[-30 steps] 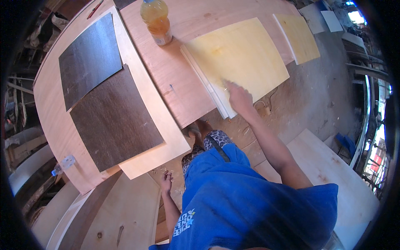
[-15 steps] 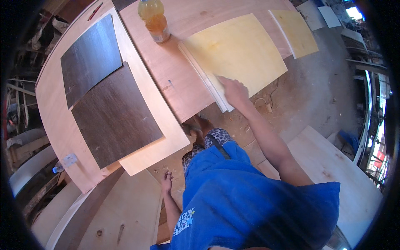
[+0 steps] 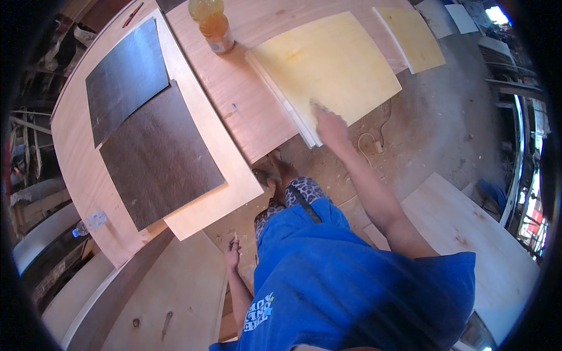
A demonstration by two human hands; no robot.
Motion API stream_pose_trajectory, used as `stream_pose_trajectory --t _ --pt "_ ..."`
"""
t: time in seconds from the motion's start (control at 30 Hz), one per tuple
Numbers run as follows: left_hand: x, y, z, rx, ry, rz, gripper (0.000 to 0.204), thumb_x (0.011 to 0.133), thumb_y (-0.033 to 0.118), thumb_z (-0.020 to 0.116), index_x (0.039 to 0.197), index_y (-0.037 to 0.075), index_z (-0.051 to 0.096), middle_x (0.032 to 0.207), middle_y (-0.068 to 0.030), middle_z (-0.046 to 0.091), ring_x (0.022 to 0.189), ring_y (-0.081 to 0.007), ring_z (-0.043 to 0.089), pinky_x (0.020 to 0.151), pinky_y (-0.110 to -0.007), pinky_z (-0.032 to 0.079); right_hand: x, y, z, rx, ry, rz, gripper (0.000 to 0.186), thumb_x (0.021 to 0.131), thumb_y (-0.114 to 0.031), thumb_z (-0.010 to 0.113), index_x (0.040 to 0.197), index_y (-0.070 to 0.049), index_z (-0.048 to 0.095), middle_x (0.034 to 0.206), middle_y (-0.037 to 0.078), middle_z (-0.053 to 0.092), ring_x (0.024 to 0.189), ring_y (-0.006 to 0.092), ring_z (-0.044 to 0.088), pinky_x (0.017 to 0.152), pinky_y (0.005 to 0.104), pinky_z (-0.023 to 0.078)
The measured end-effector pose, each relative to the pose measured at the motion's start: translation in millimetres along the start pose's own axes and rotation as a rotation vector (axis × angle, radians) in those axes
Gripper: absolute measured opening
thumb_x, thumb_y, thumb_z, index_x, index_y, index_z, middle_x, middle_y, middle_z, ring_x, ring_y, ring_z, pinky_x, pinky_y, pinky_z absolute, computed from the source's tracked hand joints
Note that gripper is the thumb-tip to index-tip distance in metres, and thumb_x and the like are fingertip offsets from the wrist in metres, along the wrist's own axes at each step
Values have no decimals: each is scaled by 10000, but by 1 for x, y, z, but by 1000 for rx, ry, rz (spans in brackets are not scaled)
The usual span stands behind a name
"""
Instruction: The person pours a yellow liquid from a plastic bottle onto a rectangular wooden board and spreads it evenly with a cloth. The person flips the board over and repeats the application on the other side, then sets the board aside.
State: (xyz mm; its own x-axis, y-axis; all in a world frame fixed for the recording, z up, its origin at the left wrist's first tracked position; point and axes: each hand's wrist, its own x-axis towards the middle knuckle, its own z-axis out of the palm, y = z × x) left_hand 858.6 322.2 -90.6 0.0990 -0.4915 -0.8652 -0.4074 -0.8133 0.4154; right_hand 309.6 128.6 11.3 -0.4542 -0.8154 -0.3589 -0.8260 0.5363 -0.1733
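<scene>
Reaching past the near edge of the table [image 3: 237, 120], the right hand [image 3: 332, 127] is over the near-left corner of the yellow board [image 3: 345, 64], which tops a stack jutting beyond that edge. Its fingers extend forward; I cannot tell whether they press or grip. The left hand [image 3: 232, 251] hangs half open, fingers loosely curled, seemingly holding nothing, near the overhanging corner of a pale panel [image 3: 243, 181] bearing two dark sheets [image 3: 161, 155].

A blue short-sleeved shirt [image 3: 363, 281] with white lettering [image 3: 257, 316] tops leopard-spotted bottoms [image 3: 308, 188].
</scene>
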Motion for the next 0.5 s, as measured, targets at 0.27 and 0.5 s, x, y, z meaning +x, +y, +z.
stream_pose_trajectory --t 0.27,0.5 --pt "11 -37 8 27 -11 33 510 1027 352 614 1435 52 553 1174 -102 677 997 -198 664 744 -297 497 -47 -60 -52 174 -95 -157 387 927 -108 527 1284 -141 674 1034 205 733 952 446 703 845 560 561" --pt "-5 -25 14 56 -11 -2 515 1033 337 611 1435 23 539 1221 -130 665 1017 -219 665 781 -316 513 -57 59 -6 -105 33 -442 445 917 -67 523 1327 -167 661 1240 137 701 1145 361 652 944 487 538"
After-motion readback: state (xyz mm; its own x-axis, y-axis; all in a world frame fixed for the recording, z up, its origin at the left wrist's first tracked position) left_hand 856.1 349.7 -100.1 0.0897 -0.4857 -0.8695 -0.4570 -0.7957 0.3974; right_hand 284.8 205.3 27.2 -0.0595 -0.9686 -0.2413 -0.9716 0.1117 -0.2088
